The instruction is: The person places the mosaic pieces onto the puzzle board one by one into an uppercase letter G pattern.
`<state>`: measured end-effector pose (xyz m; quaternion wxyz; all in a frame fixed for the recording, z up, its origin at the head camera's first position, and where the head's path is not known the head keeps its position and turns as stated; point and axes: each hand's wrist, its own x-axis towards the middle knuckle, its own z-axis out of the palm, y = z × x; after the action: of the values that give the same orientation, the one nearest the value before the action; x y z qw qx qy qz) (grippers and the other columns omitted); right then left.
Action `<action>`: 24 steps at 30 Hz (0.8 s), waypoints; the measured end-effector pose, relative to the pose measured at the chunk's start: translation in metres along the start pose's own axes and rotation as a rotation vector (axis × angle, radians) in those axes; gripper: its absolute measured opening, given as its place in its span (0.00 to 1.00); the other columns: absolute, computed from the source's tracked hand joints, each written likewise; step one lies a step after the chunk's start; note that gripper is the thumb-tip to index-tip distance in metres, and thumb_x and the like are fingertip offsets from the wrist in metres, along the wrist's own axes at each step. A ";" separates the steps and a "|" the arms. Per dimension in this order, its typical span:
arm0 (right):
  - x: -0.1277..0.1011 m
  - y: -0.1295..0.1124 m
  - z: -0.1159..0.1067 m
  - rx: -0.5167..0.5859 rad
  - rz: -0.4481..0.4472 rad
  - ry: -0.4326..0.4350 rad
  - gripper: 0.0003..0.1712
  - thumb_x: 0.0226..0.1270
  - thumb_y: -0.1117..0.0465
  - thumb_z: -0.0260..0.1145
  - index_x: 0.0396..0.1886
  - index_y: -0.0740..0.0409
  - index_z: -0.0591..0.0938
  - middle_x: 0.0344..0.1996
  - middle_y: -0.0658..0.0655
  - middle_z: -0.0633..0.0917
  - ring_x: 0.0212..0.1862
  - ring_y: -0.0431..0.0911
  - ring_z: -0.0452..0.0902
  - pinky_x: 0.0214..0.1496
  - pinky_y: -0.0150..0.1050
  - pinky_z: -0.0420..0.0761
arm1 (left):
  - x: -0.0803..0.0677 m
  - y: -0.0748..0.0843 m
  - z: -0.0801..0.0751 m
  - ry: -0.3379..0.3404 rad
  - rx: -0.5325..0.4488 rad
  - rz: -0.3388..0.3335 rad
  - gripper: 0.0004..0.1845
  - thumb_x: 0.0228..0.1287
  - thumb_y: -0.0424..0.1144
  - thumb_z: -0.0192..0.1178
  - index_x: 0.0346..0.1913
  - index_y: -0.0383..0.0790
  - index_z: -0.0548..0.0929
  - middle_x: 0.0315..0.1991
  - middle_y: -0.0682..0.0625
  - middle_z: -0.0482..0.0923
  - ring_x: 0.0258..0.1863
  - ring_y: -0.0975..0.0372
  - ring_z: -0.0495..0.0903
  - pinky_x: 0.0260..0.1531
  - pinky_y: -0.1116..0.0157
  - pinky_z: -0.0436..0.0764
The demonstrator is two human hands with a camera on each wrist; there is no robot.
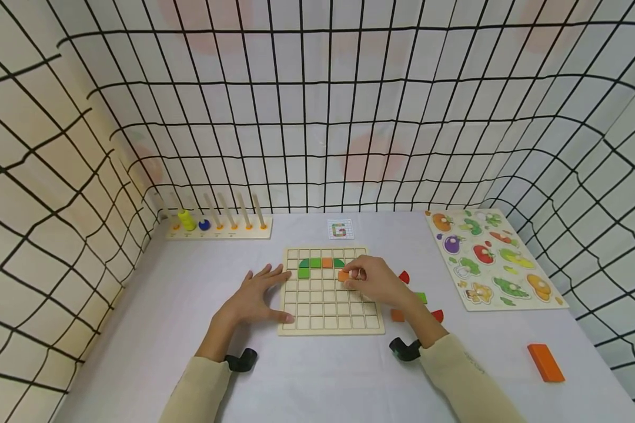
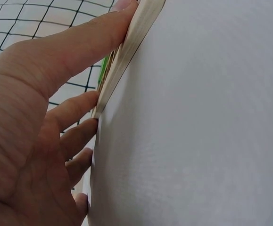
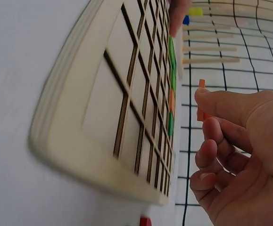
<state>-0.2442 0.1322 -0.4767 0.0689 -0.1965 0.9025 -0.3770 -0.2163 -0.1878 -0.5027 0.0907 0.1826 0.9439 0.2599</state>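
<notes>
A wooden grid board [image 1: 317,299] lies on the white table, with green and orange tiles set in its upper rows. My right hand [image 1: 373,279] pinches an orange square tile [image 1: 343,275] between thumb and fingers, above the board's right part. In the right wrist view the orange tile [image 3: 201,114] stands clear of the board. My left hand [image 1: 255,296] rests against the board's left edge, fingers spread; its thumb and index finger touch the rim in the left wrist view. A small pattern card [image 1: 341,229] lies behind the board.
Red, green and orange pieces [image 1: 397,316] lie right of the board, partly under the right forearm. A peg stand [image 1: 219,230] with yellow and blue rings is at back left. A vegetable puzzle board [image 1: 494,258] and an orange block [image 1: 546,362] lie right. Black netting surrounds the table.
</notes>
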 end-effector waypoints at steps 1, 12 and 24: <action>0.002 -0.002 0.003 0.002 -0.007 -0.007 0.14 0.60 0.58 0.72 0.46 0.52 0.85 0.30 0.47 0.78 0.31 0.43 0.69 0.31 0.32 0.70 | 0.000 0.000 0.000 -0.001 -0.002 -0.003 0.56 0.35 0.69 0.74 0.72 0.56 0.66 0.76 0.56 0.54 0.79 0.54 0.46 0.75 0.42 0.38; 0.026 -0.018 0.036 -0.029 -0.079 -0.063 0.14 0.60 0.58 0.71 0.46 0.53 0.86 0.27 0.45 0.78 0.26 0.40 0.70 0.26 0.31 0.72 | -0.001 -0.001 0.000 -0.004 0.000 -0.028 0.55 0.34 0.69 0.74 0.72 0.58 0.66 0.76 0.56 0.54 0.79 0.54 0.45 0.75 0.42 0.38; 0.036 -0.035 0.057 0.008 -0.072 -0.120 0.14 0.62 0.61 0.70 0.47 0.56 0.85 0.28 0.47 0.79 0.29 0.38 0.71 0.30 0.29 0.75 | 0.002 0.001 -0.002 -0.007 -0.008 -0.019 0.56 0.34 0.69 0.74 0.72 0.57 0.66 0.76 0.57 0.54 0.79 0.55 0.46 0.75 0.43 0.39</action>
<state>-0.2509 0.0581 -0.4915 0.1099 -0.2508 0.8875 -0.3706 -0.2183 -0.1872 -0.5003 0.0970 0.1743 0.9442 0.2620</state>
